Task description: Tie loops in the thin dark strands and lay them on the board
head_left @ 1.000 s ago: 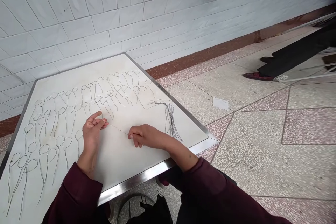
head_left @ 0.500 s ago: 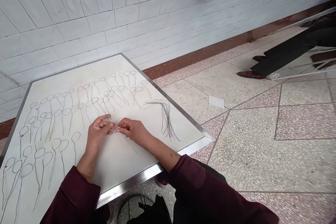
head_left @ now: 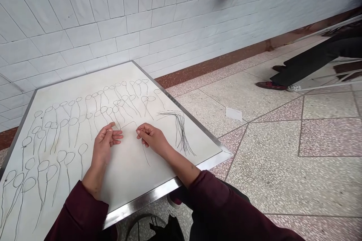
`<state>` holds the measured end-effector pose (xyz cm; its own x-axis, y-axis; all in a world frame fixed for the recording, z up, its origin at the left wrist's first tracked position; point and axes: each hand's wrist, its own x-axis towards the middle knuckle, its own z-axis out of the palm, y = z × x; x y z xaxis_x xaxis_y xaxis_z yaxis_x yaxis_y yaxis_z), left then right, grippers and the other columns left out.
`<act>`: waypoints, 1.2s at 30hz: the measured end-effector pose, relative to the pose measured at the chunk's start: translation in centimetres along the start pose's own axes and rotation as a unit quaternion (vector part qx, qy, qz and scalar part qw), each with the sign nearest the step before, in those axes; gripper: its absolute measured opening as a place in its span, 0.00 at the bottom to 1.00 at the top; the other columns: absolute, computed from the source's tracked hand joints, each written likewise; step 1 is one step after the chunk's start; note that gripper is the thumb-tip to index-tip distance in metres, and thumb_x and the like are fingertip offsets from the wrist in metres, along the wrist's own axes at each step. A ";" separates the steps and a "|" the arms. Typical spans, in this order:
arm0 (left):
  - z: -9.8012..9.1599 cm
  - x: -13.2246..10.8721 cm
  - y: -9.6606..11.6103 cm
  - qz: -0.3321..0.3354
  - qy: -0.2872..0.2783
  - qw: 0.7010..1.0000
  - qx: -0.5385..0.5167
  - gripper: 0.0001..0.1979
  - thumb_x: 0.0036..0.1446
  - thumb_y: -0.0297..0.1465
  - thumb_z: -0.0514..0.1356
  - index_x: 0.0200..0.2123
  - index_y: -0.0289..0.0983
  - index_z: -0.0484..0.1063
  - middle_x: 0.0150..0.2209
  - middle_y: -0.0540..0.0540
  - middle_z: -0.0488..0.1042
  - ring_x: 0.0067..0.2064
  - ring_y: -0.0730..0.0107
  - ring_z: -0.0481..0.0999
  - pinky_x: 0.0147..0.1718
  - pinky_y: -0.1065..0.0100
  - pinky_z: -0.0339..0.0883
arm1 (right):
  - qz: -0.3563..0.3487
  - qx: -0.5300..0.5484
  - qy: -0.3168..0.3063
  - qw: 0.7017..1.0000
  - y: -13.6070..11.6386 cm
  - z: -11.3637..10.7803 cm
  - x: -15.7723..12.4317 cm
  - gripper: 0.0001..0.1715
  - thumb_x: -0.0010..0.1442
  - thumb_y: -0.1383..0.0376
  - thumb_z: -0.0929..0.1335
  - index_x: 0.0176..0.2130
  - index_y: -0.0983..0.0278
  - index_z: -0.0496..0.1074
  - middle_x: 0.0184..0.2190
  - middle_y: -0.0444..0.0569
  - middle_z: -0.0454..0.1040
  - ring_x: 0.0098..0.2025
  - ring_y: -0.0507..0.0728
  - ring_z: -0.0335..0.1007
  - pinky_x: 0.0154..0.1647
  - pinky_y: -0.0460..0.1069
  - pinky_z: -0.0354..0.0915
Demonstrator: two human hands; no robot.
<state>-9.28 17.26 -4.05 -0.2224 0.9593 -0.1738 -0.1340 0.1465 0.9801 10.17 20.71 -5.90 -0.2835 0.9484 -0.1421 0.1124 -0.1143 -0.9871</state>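
Over the white table [head_left: 127, 180], my right hand [head_left: 151, 137] pinches a thin dark wire [head_left: 145, 153] between thumb and fingertips. One end of the wire trails down toward the front edge, while a curved part reaches left toward my other hand. My left hand [head_left: 104, 143] is open just to the left, its fingers apart and nothing visible in them. Rows of wires with round loops at one end, such as one looped wire [head_left: 82, 158], lie behind and to the left of my hands.
To the right on the table is a bundle of loose straight wires [head_left: 182, 131], bent at the top. A metal rim [head_left: 147, 196] edges the table. White tiled wall [head_left: 113, 41] stands behind. A person's legs [head_left: 308, 62] and a white paper piece [head_left: 233, 114] are on the right.
My hands have moved apart: the right one shifted right and slightly up with the wire, and the left one has opened its fingers. The view tilted slightly.
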 end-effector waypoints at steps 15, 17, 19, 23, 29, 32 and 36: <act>-0.4 0.2 0.1 -0.012 0.004 1.000 0.027 0.26 0.54 0.44 0.62 0.53 0.37 0.70 0.40 0.40 0.79 0.39 0.63 0.77 0.37 0.63 0.68 | -0.026 -0.060 0.145 0.987 -1.0 -5.9 0.2 0.09 0.59 0.59 0.64 0.36 0.61 0.68 0.28 0.44 0.73 0.23 0.49 0.65 0.20 0.43 0.61; -0.5 0.2 0.1 -0.015 -0.002 0.999 0.035 0.26 0.54 0.44 0.63 0.53 0.38 0.70 0.40 0.41 0.79 0.39 0.63 0.77 0.37 0.64 0.68 | -0.011 -0.084 0.181 0.980 -0.9 -7.6 0.3 0.08 0.59 0.60 0.64 0.36 0.61 0.68 0.29 0.44 0.74 0.23 0.49 0.65 0.20 0.43 0.62; -0.6 0.2 0.0 -0.018 -0.005 0.999 0.041 0.26 0.53 0.43 0.63 0.53 0.38 0.70 0.39 0.41 0.78 0.39 0.63 0.77 0.37 0.64 0.69 | 0.006 -0.113 0.204 0.972 -0.6 -9.0 0.3 0.07 0.59 0.61 0.64 0.36 0.61 0.68 0.29 0.44 0.75 0.23 0.49 0.66 0.21 0.43 0.63; -0.8 0.4 -0.2 -0.024 -0.008 0.998 0.050 0.27 0.52 0.44 0.65 0.53 0.37 0.70 0.39 0.41 0.78 0.39 0.62 0.77 0.36 0.64 0.69 | 0.037 -0.172 0.231 0.957 0.1 -10.6 0.2 0.04 0.60 0.63 0.64 0.37 0.61 0.66 0.27 0.44 0.76 0.23 0.51 0.70 0.22 0.45 0.65; -0.9 0.5 -0.1 -0.037 -0.013 0.997 0.060 0.28 0.51 0.44 0.65 0.53 0.38 0.70 0.40 0.42 0.79 0.40 0.64 0.77 0.37 0.66 0.69 | 0.065 -0.206 0.232 0.949 0.8 -11.5 0.0 0.05 0.60 0.65 0.64 0.39 0.61 0.63 0.23 0.45 0.75 0.18 0.53 0.69 0.22 0.48 0.65; -0.9 0.5 -0.1 -0.040 -0.010 0.997 0.067 0.27 0.52 0.44 0.64 0.54 0.39 0.70 0.41 0.42 0.79 0.41 0.64 0.77 0.37 0.65 0.69 | 0.072 -0.212 0.232 0.947 0.8 -11.6 -0.1 0.07 0.61 0.65 0.64 0.42 0.62 0.63 0.24 0.45 0.75 0.18 0.54 0.70 0.22 0.49 0.65; -1.0 0.5 -0.2 -0.037 -0.013 0.996 0.074 0.28 0.52 0.45 0.64 0.53 0.39 0.70 0.41 0.42 0.79 0.41 0.63 0.77 0.37 0.65 0.69 | 0.082 -0.263 0.237 0.931 0.6 -11.6 -0.1 0.08 0.62 0.65 0.64 0.44 0.62 0.63 0.22 0.43 0.74 0.17 0.54 0.68 0.25 0.50 0.65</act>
<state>-10.30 17.50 -4.40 -0.1926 0.9499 -0.2463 -0.0045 0.2501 0.9682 21.32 23.96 -5.58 0.2176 0.9692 -0.1157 0.6044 -0.2269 -0.7637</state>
